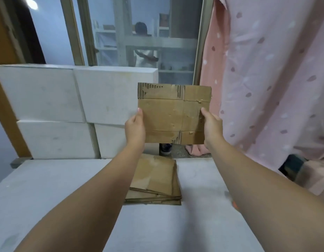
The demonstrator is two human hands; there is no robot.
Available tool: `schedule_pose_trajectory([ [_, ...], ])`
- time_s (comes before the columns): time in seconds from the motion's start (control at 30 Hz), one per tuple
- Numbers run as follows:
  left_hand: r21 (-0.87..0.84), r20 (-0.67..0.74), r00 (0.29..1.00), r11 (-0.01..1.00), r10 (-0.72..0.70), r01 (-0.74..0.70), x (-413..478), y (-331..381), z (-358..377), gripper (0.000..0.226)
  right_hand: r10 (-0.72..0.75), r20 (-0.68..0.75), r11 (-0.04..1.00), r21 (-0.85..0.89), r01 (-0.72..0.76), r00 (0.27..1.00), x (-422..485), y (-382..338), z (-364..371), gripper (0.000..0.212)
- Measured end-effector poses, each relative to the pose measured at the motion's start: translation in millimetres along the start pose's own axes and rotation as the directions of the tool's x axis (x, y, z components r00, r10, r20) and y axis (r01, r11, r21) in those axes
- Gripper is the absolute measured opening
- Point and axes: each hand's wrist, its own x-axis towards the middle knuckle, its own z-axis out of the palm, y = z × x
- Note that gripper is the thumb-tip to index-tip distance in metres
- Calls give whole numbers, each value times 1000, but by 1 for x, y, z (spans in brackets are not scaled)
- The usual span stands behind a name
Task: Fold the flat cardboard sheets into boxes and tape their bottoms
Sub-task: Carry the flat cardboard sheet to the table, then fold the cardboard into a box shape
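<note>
Held upright at frame centre: flat cardboard sheet (173,113), gripped at its side edges by left hand (135,127) and right hand (212,124), above stack of flat sheets (154,180) on white counter (48,188). Top flaps torn; could rip further or fold crooked if pushed open unevenly.

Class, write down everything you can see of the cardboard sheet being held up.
The sheet is brown corrugated cardboard, flat and unfolded, held upright facing the camera. Creases cross it, marking flaps above and below; its top strip is torn, baring the ribbed core. The left hand grips its left edge, the right hand its right edge. Nothing else touches it; a stack of similar sheets lies below.
</note>
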Motion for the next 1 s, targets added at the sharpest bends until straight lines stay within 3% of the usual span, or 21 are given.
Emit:
schedule_pose_trajectory([
  [0.2, -17, 15, 996, 996, 84, -84, -63, -66, -41, 24, -78, 72, 961, -261, 94, 994, -61, 70, -18, 49],
  [0.4, 30, 153, 984, 995, 91, -97, -126, -92, -91, 11, -6, 173, 973, -226, 46, 985, -134, 100, -48, 66],
  [0.57, 60, 230, 973, 997, 27, -42, -160, -103, -102, 29, -10, 214, 986, -160, 46, 977, -170, 114, -69, 53],
  [0.77, 126, 302, 951, 986, 62, -105, -165, -126, -98, 75, 1, 257, 989, -146, 38, 967, -170, 128, -67, 75],
  [0.9, 121, 271, 958, 984, 90, -127, -151, -148, -97, 65, -24, 273, 983, -168, 72, 962, -168, 138, -56, 87],
  [1.0, 63, 330, 940, 991, 92, -120, -151, -160, -91, 54, -79, 331, 981, -143, 132, 940, -165, 145, -53, 105],
])
